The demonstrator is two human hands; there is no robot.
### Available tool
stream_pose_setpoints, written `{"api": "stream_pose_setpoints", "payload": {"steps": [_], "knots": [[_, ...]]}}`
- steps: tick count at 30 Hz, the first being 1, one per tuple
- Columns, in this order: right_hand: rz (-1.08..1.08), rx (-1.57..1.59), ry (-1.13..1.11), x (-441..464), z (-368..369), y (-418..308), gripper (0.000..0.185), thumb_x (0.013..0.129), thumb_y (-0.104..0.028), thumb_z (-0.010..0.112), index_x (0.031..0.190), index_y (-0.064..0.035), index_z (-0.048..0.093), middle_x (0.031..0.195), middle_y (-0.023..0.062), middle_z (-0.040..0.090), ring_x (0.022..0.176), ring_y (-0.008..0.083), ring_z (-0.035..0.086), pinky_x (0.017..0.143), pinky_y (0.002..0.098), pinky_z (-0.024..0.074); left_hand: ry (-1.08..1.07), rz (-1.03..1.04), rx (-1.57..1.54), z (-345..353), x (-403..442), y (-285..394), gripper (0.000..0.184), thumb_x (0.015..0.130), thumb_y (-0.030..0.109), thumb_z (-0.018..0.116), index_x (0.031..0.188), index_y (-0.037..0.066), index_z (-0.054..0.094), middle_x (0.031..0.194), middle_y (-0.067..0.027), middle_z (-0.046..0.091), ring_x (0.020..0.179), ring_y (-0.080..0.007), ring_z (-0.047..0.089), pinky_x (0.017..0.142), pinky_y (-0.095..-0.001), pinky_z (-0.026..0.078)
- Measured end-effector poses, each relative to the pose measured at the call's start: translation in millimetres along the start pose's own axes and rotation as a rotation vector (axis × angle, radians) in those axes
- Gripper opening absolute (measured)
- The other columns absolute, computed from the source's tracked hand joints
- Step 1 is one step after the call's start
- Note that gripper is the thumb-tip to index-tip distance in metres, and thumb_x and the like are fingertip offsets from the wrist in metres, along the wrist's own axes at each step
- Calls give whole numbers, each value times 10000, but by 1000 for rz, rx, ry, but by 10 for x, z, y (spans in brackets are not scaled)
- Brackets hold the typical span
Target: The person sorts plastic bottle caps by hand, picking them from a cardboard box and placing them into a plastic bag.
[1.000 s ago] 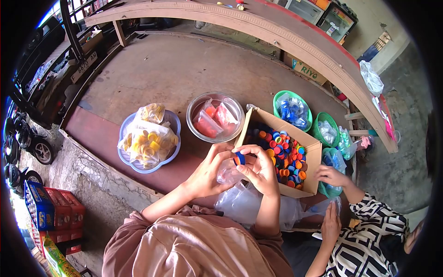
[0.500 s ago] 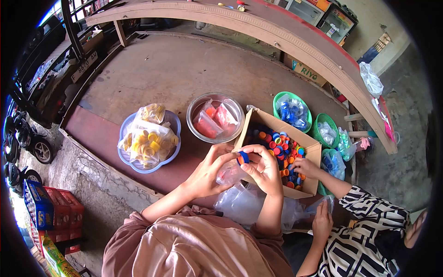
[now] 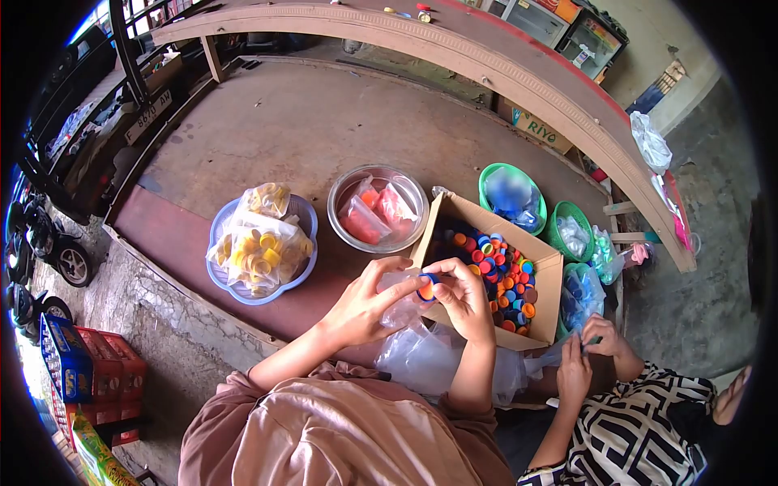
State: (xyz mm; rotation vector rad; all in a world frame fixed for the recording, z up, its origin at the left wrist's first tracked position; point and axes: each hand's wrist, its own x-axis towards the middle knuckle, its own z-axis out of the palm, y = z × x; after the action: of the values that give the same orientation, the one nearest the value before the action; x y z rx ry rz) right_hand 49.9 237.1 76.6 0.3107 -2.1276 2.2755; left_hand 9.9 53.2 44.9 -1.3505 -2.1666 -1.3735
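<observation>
Fingers of my left hand (image 3: 362,306) are wrapped round a small clear plastic bag (image 3: 397,312). A blue cap with an orange inside (image 3: 428,287) is pinched by my right hand (image 3: 462,298), and my left fingertips are close beside it. Just right of my hands stands an open cardboard box (image 3: 549,296) of mixed blue, red and orange caps (image 3: 494,267). Below my hands lie clear plastic bags (image 3: 433,360). Beyond them, a metal bowl (image 3: 334,202) holds bags of red caps (image 3: 369,219).
A blue basket (image 3: 219,271) with bags of yellow caps (image 3: 259,255) stands at the left. Green baskets (image 3: 485,188) of bagged caps line the right. A co-worker's hands (image 3: 577,373) are at the lower right. A wooden rail (image 3: 486,69) crosses behind.
The co-worker's one hand went into the box, then came back to meet the other at the plastic. The cap between my fingers has turned, showing its orange inside.
</observation>
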Motion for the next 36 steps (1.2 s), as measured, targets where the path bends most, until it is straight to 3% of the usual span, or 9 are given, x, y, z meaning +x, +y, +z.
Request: {"api": "stream_pose_setpoints", "payload": {"steps": [4,7,10,16,19,28,36], "knots": [[15,-41,3,9,18,-21,231,856,-131,607,988,40,526,823,51,586,757,67,562,664,229,513,-16,-48,-108,7,30,20,662,607,101,752,1197,120,454,1197,-173,382,1074,-338,461,849,-408,460],[9,-112,-35,9,-9,22,329,853,-249,610,1012,21,512,859,58,576,764,79,561,593,229,511,-19,-61,-190,13,55,28,633,610,82,742,1165,85,436,1203,-172,363,1085,-341,456,850,-406,461],[-19,-102,-17,8,3,19,319,839,-229,633,999,23,519,857,54,579,780,79,562,620,215,494,-26,-45,-177,-5,83,40,617,615,78,738,1148,69,427,1199,-174,357,1090,-344,454,847,-405,464],[-18,-118,2,15,-5,39,311,824,-184,653,1015,35,542,901,56,572,819,88,563,720,220,465,-27,-36,-161,-3,73,15,620,612,71,741,1142,67,421,1195,-185,352,1097,-361,443,846,-412,463],[-67,-162,31,38,3,43,252,808,-119,664,981,32,560,866,56,574,783,81,574,657,205,492,-25,-44,-171,4,65,9,621,608,68,742,1140,65,422,1193,-187,352,1102,-367,437,848,-416,462],[-110,-278,51,57,26,-26,241,821,-136,650,979,29,574,845,49,573,762,84,576,658,220,490,-30,-67,-168,64,3,-2,617,603,84,754,1131,69,436,1192,-182,357,1087,-346,447,841,-406,471],[-31,-242,83,32,33,-93,265,864,-220,602,928,35,570,808,48,592,750,61,556,655,210,449,47,6,-104,36,-16,9,663,626,102,749,1215,125,446,1194,-177,376,1060,-330,469,829,-402,477]]}}
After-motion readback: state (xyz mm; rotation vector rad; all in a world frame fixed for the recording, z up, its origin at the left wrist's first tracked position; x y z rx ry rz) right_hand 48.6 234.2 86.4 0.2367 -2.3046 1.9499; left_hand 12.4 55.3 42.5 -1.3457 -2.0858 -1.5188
